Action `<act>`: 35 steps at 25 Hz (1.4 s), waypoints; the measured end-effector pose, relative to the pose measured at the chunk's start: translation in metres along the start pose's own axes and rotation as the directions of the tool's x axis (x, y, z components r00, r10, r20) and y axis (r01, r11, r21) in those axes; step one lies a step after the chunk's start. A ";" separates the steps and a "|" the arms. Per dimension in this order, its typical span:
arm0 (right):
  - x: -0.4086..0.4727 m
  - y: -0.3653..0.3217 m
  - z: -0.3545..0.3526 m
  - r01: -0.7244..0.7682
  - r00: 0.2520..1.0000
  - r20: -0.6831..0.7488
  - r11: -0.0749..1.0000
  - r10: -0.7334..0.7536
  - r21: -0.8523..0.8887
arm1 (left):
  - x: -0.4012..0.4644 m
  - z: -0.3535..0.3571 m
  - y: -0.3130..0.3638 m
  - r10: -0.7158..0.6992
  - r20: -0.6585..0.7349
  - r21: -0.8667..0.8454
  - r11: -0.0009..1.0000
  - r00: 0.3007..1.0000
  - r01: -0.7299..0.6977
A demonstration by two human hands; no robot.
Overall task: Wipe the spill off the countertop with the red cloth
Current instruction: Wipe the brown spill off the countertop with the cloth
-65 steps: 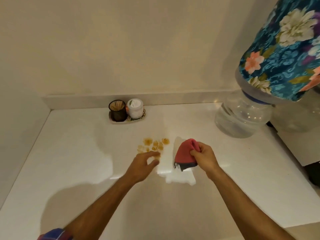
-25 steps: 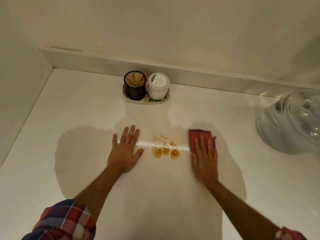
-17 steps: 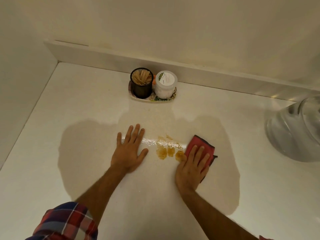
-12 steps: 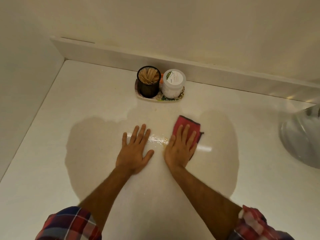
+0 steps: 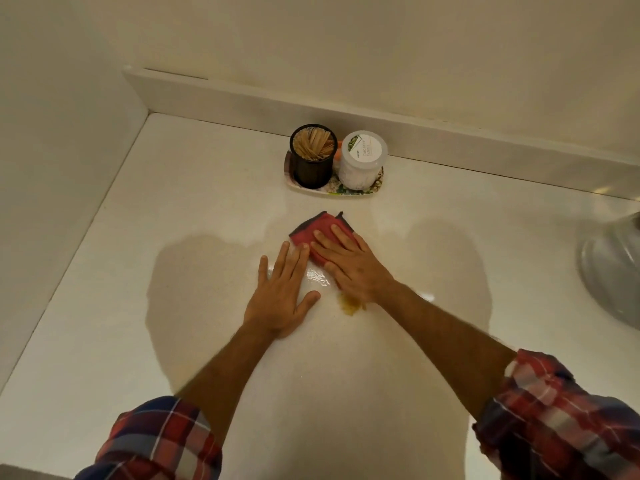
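The red cloth [image 5: 317,227] lies flat on the white countertop [image 5: 194,209], and my right hand [image 5: 349,263] presses down on it with fingers spread. Beside it, my left hand [image 5: 282,297] rests palm down on the counter, fingertips touching the cloth's near edge. A small amber patch of the spill [image 5: 350,304] shows just below my right wrist, and a wet shiny streak [image 5: 317,276] sits between the two hands. Part of the cloth is hidden under my right hand.
A small tray [image 5: 337,192] at the back holds a black cup of toothpicks [image 5: 313,155] and a white lidded jar [image 5: 362,159]. A clear water bottle's base [image 5: 613,268] stands at the right edge. Walls close off the left and back.
My right hand has slid the cloth from the right across the spill toward the left and away from me. Most amber drops are gone. My left hand has stayed flat.
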State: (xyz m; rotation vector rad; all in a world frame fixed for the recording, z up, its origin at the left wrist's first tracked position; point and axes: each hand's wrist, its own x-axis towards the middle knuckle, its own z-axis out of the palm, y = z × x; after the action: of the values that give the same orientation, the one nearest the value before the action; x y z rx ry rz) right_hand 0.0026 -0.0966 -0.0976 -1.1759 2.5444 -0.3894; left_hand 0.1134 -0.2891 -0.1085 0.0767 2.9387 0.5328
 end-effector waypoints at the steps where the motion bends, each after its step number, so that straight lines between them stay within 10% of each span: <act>1: -0.019 0.004 -0.002 0.006 1.000 0.016 1.000 -0.006 -0.007 | -0.001 -0.001 0.001 -0.002 -0.001 -0.003 1.000 1.000 0.002; 6: -0.108 -0.020 0.013 -0.357 0.927 -0.101 0.933 0.361 0.054 | -0.002 -0.004 0.003 -0.012 0.038 0.039 0.999 0.999 0.010; 10: -0.096 -0.093 0.042 -0.831 0.432 -0.139 0.453 0.891 0.323 | -0.002 -0.006 0.005 -0.021 0.043 0.032 0.999 0.999 0.019; 12: -0.071 -0.106 0.041 -0.841 0.360 -0.106 0.371 0.927 0.393 | -0.002 -0.006 0.004 -0.017 0.037 0.007 1.000 0.999 0.017; 19: 0.011 -0.105 0.039 -0.620 0.732 -0.130 0.733 0.669 0.281 | -0.001 0.001 0.001 -0.067 -0.045 -0.196 0.979 0.997 0.057; 23: -0.013 -0.085 0.042 -0.227 0.949 -0.183 0.959 0.257 0.171 | -0.002 0.001 0.000 -0.060 -0.099 -0.218 0.975 0.993 0.037; 29: -0.090 -0.087 0.067 -0.084 0.985 -0.156 0.994 0.072 -0.068 | -0.004 0.003 -0.001 -0.014 -0.067 -0.123 0.992 0.998 0.005; 35: -0.206 -0.054 0.063 -0.361 0.926 -0.146 0.930 0.349 -0.068 | -0.023 -0.006 0.007 0.064 0.146 0.109 0.991 0.987 -0.080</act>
State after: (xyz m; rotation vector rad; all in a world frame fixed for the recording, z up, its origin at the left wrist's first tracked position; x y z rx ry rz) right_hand 0.1902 0.0217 -0.1012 -0.7098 2.8438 -0.2672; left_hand 0.1355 -0.2860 -0.0973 0.2253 2.8333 0.3512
